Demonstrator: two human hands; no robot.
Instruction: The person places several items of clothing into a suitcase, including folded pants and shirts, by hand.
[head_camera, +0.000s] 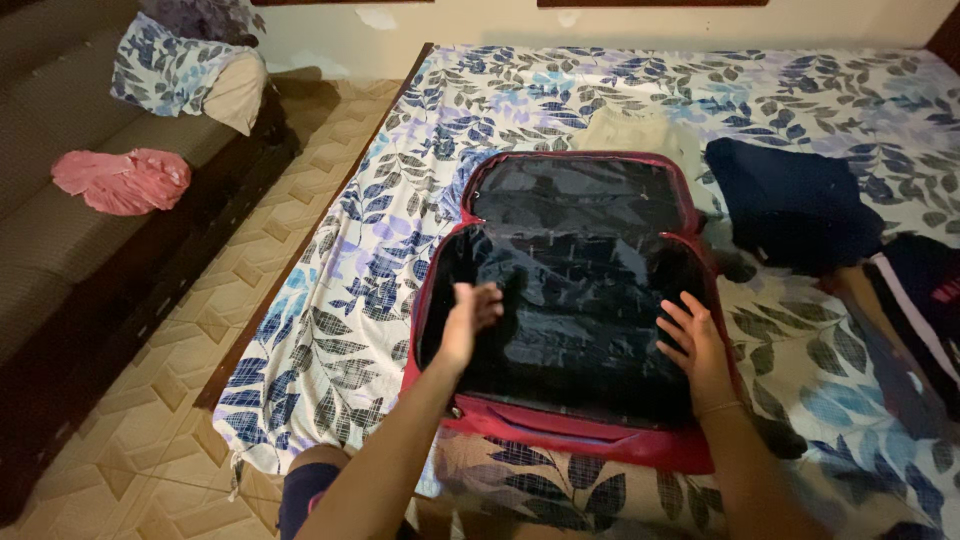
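1. Lying at far left, a pink cloth (122, 180) rests on the seat of a dark sofa (60, 240); a floral pillow (185, 70) leans at the sofa's far end.
2. A tiled floor (200, 330) separates the sofa from the bed (350, 250), which carries a leaf-patterned sheet.
3. The left hand (465, 320) hovers over the left inner edge of the open red suitcase (570, 440). Its grip is loosely open, fingers blurred, holding nothing.
4. The suitcase lies flat on the bed, lid raised away from the person, black lining exposed.
5. The right hand (695, 345) rests on the right inner edge of the suitcase, fingers spread, grasping nothing.
6. A dark blue garment (790, 205) lies on the bed right of the lid; a beige garment (630, 130) lies behind the lid.
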